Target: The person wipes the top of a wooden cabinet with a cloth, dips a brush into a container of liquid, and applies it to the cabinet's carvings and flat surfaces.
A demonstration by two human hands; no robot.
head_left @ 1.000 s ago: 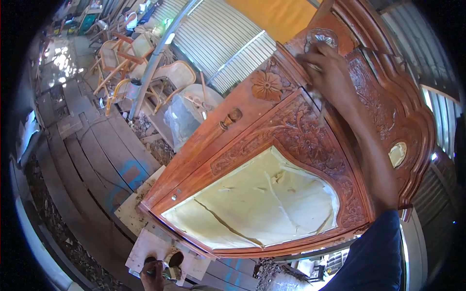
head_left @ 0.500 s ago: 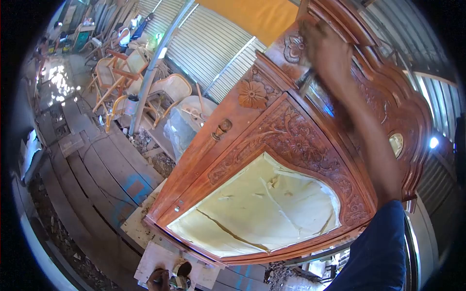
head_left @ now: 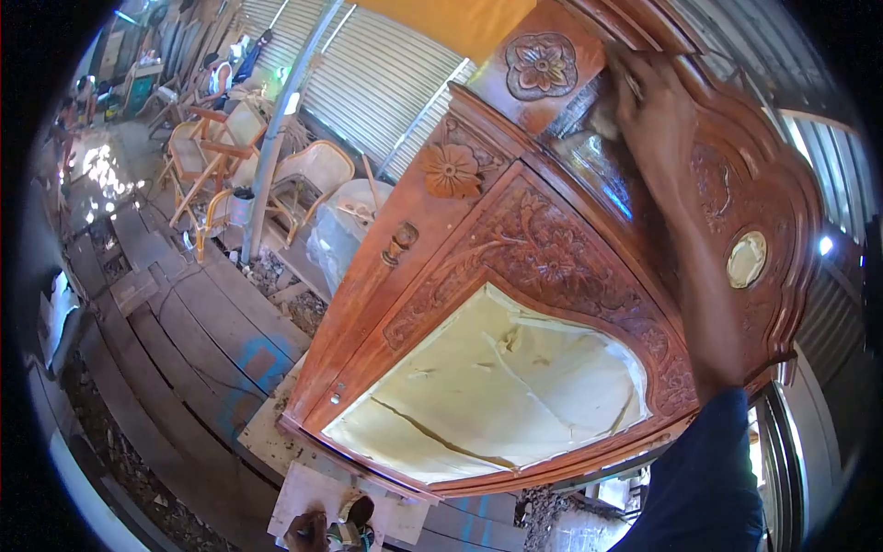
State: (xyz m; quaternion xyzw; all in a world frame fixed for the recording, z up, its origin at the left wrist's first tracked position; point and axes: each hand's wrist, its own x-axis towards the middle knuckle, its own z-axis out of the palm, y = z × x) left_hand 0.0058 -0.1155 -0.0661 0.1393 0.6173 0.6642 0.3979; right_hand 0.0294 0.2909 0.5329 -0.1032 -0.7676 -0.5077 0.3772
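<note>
A reddish-brown carved wooden cabinet point(head_left: 354, 322) leans across my view, its lower panel covered with pale masking paper point(head_left: 497, 386). My right hand point(head_left: 658, 110), reaching up from a dark blue sleeve, is closed on what looks like a paintbrush point(head_left: 600, 121), blurred against the upper part. Glossy, wet-looking wood shows below it, and a carved flower point(head_left: 541, 66) lies just to its left. At the bottom edge my left hand point(head_left: 306, 531) is partly cut off, its fingers curled at a small open can point(head_left: 357, 508).
Rattan-framed chairs point(head_left: 221, 147) and a metal post point(head_left: 285, 129) stand at the left, near a plastic-wrapped item point(head_left: 336, 239). Gaps run between the floor planks point(head_left: 193, 322). Other people point(head_left: 219, 78) are far back at upper left. Corrugated metal sheets point(head_left: 368, 83) form the wall.
My right hand has moved slightly right and down, uncovering the carved flower. The view has shifted a little; my left hand stays by the can.
</note>
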